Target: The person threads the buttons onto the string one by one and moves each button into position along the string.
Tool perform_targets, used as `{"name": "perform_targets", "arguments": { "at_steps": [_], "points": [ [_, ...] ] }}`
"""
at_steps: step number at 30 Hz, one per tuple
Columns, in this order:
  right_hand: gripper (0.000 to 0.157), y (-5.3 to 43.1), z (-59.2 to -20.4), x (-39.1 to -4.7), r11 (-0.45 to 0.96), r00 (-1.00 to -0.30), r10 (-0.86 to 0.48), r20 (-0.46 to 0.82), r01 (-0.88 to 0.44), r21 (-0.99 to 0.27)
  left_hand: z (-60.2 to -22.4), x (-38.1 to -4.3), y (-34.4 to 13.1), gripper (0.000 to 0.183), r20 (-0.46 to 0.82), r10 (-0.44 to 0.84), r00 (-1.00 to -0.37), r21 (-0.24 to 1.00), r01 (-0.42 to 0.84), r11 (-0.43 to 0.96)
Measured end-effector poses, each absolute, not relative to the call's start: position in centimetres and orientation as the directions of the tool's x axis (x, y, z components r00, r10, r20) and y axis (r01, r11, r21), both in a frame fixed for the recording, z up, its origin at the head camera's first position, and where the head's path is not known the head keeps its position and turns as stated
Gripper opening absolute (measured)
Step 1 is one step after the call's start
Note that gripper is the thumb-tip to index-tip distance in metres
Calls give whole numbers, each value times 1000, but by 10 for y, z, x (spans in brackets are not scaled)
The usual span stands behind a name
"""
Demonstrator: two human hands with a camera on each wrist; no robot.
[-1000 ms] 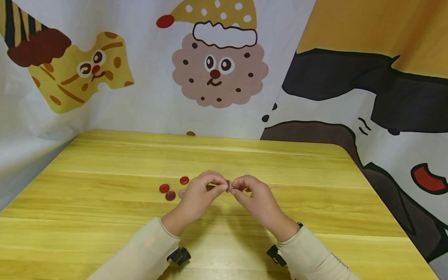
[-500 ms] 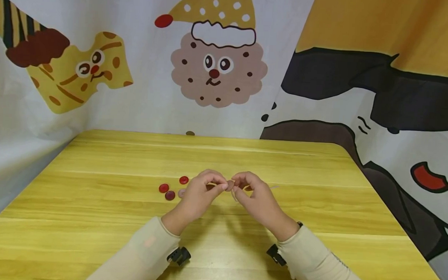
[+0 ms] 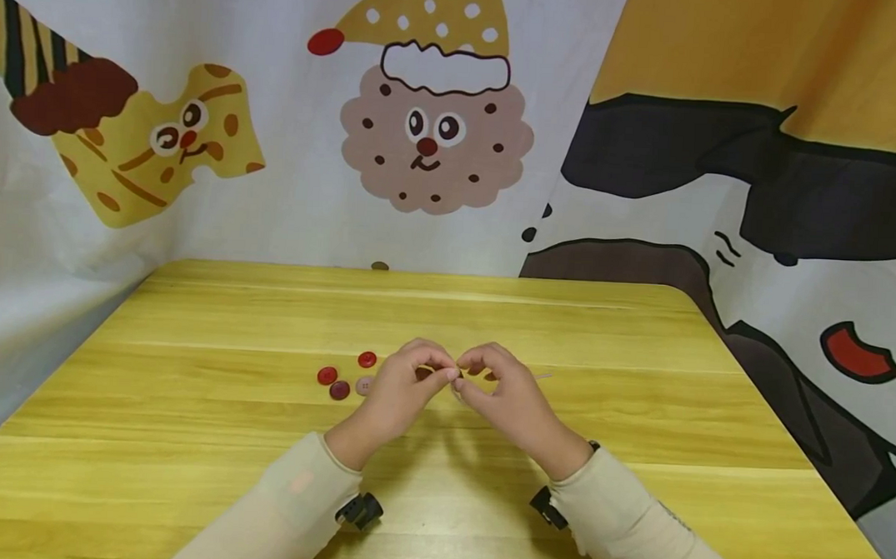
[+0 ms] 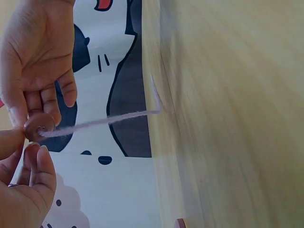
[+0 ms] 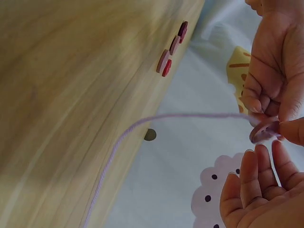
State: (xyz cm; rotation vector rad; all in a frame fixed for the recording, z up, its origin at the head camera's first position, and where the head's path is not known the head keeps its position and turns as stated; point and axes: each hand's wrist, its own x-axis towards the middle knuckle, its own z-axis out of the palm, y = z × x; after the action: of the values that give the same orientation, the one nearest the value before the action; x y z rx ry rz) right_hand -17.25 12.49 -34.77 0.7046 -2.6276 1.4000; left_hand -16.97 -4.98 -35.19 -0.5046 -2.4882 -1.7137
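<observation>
A brownish-pink button [image 4: 39, 127] is held up above the table, with a pale purple cord [image 5: 114, 147] running through a hole in it. My left hand [image 3: 402, 386] pinches the button between thumb and fingers. From the other side my right hand [image 3: 514, 399] has its thumb and fingertips at the button's edge. In the right wrist view, the right thumb [image 5: 293, 131] presses the button and the other fingers spread below it. The cord's long part hangs slack to the table. The fingertips partly hide the button in the head view.
Left of my hands lie several loose buttons: two red ones [image 3: 327, 376], a dark maroon one [image 3: 340, 390] and a pale pink one [image 3: 365, 385]. The wooden table [image 3: 259, 480] ends at a printed cloth [image 3: 271, 213] behind it. Cord [image 3: 545, 375] shows beyond my right hand.
The button's flat face showed between my hands half a second ago; now it is mostly covered. My right fingertips have shifted left against the left thumb. The loose buttons stay put.
</observation>
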Motion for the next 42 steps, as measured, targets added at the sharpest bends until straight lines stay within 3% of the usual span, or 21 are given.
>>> {"name": "perform_targets", "arguments": {
  "at_steps": [6,26,36,42],
  "points": [
    [2,122,-350,-174,489,-879,-380,287,-455,-744,-350,-169,-49,8,242,222,-945,901,304,310],
    [7,121,-354,-174,566,-854,-453,257,-498,-657,-348,-170,-50,7,276,193,-941,891,326,316],
    [6,121,-352,-174,562,-883,-397,249,-449,-695,-348,-170,-50,7,255,188,-949,892,306,334],
    [8,121,-352,-173,544,-914,-363,180,-365,-755,-348,-169,-51,8,226,194,-955,902,280,327]
  ]
}}
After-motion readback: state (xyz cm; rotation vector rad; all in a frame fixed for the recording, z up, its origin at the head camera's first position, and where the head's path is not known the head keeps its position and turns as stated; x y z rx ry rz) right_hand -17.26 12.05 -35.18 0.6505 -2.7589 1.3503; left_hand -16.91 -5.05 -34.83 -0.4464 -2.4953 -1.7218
